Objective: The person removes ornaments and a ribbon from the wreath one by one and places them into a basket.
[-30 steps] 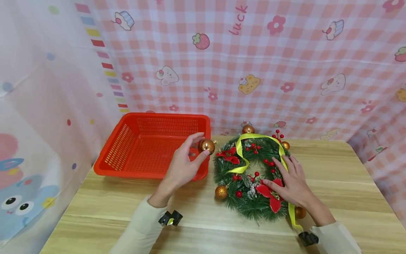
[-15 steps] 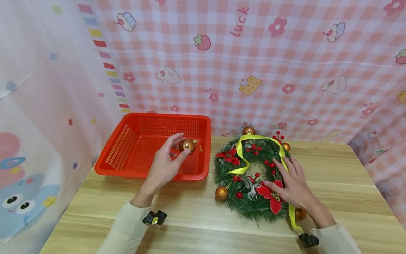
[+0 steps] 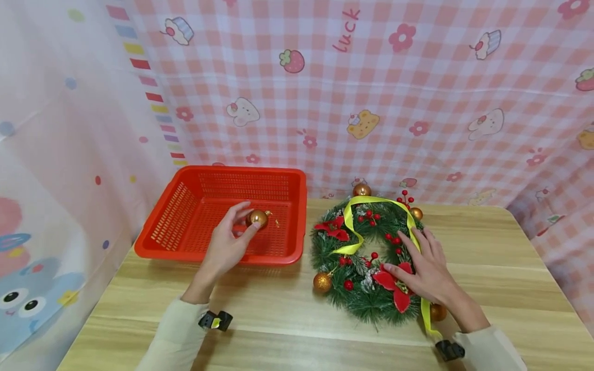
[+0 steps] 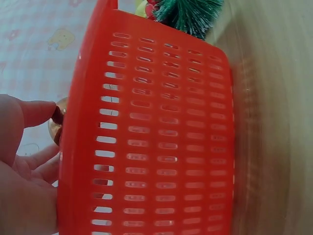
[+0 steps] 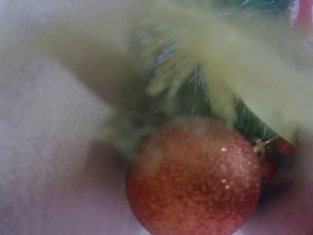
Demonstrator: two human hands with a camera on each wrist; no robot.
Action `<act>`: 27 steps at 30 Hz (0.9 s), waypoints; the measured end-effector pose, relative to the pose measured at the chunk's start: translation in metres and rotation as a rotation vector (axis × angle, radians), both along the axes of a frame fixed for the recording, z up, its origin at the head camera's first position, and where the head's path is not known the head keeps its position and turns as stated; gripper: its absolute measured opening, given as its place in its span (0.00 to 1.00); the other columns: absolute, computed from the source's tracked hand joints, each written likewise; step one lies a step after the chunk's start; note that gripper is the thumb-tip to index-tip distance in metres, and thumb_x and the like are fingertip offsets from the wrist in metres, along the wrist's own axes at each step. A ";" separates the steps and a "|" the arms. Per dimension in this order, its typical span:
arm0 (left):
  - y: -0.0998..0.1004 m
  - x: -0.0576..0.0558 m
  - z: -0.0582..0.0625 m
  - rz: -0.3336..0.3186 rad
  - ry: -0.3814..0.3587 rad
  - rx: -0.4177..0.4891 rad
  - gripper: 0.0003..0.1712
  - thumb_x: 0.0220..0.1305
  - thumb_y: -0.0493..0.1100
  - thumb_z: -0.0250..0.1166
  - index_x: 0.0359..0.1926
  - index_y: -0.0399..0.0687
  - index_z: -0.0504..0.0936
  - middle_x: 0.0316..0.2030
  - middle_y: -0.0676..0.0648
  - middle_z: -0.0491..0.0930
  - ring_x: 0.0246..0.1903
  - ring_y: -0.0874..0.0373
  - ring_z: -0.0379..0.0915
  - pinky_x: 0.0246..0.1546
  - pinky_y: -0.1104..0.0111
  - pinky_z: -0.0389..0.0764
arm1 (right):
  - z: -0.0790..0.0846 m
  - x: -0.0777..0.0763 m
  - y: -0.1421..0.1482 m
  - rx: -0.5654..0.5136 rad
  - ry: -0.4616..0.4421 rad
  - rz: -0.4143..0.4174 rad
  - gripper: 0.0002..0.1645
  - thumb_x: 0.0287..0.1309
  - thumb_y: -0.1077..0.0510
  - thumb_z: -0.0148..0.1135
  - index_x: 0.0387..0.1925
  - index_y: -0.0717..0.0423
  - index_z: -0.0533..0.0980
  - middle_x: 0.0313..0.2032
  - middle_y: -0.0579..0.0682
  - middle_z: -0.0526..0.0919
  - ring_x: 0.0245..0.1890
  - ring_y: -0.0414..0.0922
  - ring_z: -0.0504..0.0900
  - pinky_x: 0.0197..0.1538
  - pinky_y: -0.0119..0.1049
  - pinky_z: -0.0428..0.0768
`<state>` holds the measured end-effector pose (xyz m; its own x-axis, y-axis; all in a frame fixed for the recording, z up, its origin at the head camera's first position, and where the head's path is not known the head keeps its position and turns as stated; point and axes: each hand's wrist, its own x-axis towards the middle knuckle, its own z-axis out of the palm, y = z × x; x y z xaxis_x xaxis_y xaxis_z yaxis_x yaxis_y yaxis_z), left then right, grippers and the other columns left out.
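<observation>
Above the table, a bauble sits pinched in the left grip.

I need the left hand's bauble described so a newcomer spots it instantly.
Find the red basket, left of the wreath. Over it, the left hand pinches a shiny copper bauble. Unlike the other baubles, around the wreath's edge, this one is held.

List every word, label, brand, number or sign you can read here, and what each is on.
"luck": on the checked cloth behind the table.
A small red mark low on that cloth, left of the wreath's top ball: too small to read.
No readable text on the basket, wreath or held ball.
</observation>
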<state>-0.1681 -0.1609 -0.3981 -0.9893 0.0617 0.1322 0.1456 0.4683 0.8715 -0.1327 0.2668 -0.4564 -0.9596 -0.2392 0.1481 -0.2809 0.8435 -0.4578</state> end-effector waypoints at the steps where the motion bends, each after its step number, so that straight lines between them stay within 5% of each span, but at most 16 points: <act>1: 0.000 0.000 -0.001 0.002 -0.006 0.001 0.31 0.70 0.45 0.63 0.70 0.56 0.65 0.63 0.47 0.75 0.49 0.49 0.77 0.50 0.55 0.77 | 0.000 0.000 0.000 0.000 0.000 0.001 0.51 0.61 0.37 0.62 0.75 0.58 0.55 0.74 0.68 0.47 0.74 0.68 0.36 0.69 0.70 0.37; 13: 0.000 0.000 -0.004 0.011 -0.021 -0.027 0.31 0.70 0.46 0.63 0.71 0.56 0.65 0.63 0.46 0.75 0.48 0.49 0.77 0.49 0.57 0.78 | 0.001 0.000 -0.001 0.007 -0.019 -0.011 0.51 0.61 0.36 0.61 0.76 0.57 0.55 0.75 0.67 0.46 0.74 0.68 0.35 0.69 0.70 0.37; 21: 0.003 -0.001 0.000 -0.011 -0.035 -0.145 0.40 0.69 0.51 0.63 0.76 0.53 0.56 0.71 0.40 0.62 0.69 0.40 0.58 0.65 0.40 0.63 | 0.003 -0.001 -0.001 0.012 -0.024 -0.011 0.51 0.61 0.36 0.62 0.75 0.57 0.55 0.75 0.66 0.46 0.74 0.68 0.35 0.69 0.70 0.37; 27: 0.020 0.002 0.003 -0.061 -0.023 -0.182 0.41 0.69 0.51 0.63 0.77 0.54 0.54 0.71 0.40 0.63 0.69 0.41 0.59 0.65 0.40 0.63 | 0.002 0.000 0.000 0.014 -0.026 -0.012 0.51 0.61 0.36 0.61 0.76 0.57 0.55 0.75 0.67 0.46 0.74 0.68 0.35 0.69 0.70 0.37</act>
<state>-0.1666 -0.1411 -0.3952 -0.9856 0.1428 0.0909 0.1599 0.6091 0.7768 -0.1329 0.2663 -0.4542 -0.9660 -0.2293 0.1196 -0.2586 0.8532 -0.4529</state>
